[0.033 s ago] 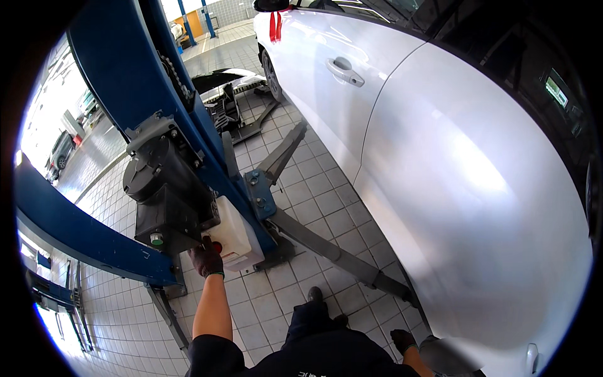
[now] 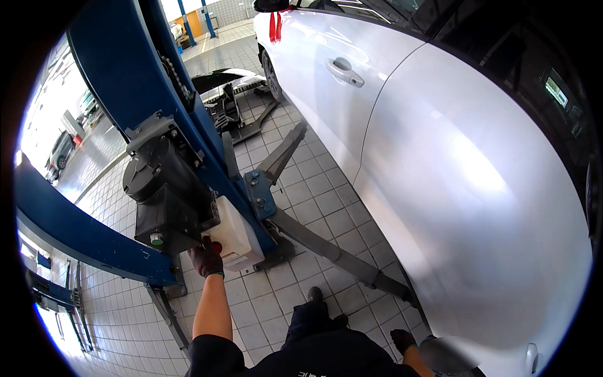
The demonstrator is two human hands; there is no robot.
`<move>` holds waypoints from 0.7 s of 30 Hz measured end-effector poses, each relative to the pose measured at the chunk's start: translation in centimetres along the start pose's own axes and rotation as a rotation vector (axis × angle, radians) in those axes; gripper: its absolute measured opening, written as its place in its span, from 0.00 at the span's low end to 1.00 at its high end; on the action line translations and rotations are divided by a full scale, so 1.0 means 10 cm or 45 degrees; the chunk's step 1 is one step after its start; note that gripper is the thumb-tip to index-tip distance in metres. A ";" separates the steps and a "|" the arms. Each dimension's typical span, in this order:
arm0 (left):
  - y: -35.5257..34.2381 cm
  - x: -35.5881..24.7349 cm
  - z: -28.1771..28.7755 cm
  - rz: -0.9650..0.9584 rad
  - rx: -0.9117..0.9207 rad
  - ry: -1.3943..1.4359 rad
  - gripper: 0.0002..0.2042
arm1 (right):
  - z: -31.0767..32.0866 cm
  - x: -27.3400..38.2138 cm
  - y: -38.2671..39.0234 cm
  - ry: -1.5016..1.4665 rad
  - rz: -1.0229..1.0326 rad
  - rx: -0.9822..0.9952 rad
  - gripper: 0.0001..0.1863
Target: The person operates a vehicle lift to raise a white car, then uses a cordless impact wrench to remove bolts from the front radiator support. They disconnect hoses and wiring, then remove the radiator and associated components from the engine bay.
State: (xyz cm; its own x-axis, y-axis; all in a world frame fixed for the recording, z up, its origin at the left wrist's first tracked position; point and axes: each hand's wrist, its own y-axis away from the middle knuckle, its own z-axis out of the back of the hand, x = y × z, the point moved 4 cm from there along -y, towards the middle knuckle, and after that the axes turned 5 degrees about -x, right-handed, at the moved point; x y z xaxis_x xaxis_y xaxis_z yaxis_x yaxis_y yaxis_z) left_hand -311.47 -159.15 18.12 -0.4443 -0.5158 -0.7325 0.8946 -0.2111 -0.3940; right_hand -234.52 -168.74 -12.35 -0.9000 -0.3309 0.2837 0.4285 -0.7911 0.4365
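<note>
My left hand point(image 2: 206, 259), in a dark glove, reaches to the lower front of the black control box point(image 2: 166, 220) on the blue lift post point(image 2: 116, 63). Its fingers are curled at the box's lower edge, and what they grip is hidden. A green round button point(image 2: 156, 239) sits on the box, left of the hand. Right beside the hand, a whitish plastic tank point(image 2: 235, 235) with a red cap point(image 2: 217, 247) is fixed below the box. My right hand point(image 2: 402, 340), also gloved, hangs low near the silver car point(image 2: 433, 157), its fingers curled with nothing visible in them.
A grey lift arm point(image 2: 333, 251) runs across the tiled floor toward the car's underside, and another arm point(image 2: 286, 151) angles away ahead. A removed bumper point(image 2: 232, 78) and dark parts lie beyond the post. A second blue beam point(image 2: 94, 229) curves along the left.
</note>
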 end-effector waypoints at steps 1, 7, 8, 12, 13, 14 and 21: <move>0.01 -0.02 0.01 0.002 0.004 -0.004 0.23 | 0.00 -0.01 -0.01 0.001 -0.005 -0.007 0.17; 0.00 0.06 0.06 0.051 -0.002 -0.043 0.21 | 0.00 -0.01 0.02 -0.117 0.026 -0.146 0.17; 0.01 -0.01 0.07 0.048 0.004 -0.067 0.21 | -0.02 -0.02 0.06 -0.146 0.018 -0.179 0.17; 0.03 -0.10 0.07 0.044 -0.006 -0.079 0.22 | -0.09 -0.05 0.05 -0.174 -0.007 -0.168 0.16; 0.03 -0.09 0.07 0.042 -0.009 -0.078 0.22 | -0.11 -0.05 0.05 -0.173 -0.007 -0.148 0.16; -0.01 -0.08 0.06 0.035 -0.013 -0.074 0.22 | -0.11 -0.01 0.00 -0.161 -0.010 -0.117 0.17; -0.11 -0.04 -0.02 0.010 -0.042 -0.063 0.24 | -0.20 0.03 -0.10 -0.024 0.040 -0.013 0.17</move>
State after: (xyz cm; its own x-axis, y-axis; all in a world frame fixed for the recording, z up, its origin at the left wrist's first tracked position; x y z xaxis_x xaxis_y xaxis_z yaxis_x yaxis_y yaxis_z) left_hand -312.25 -158.56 18.71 -0.4334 -0.5579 -0.7078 0.8957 -0.1796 -0.4068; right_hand -235.35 -169.12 -14.42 -0.8846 -0.3459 0.3129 0.4553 -0.7860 0.4182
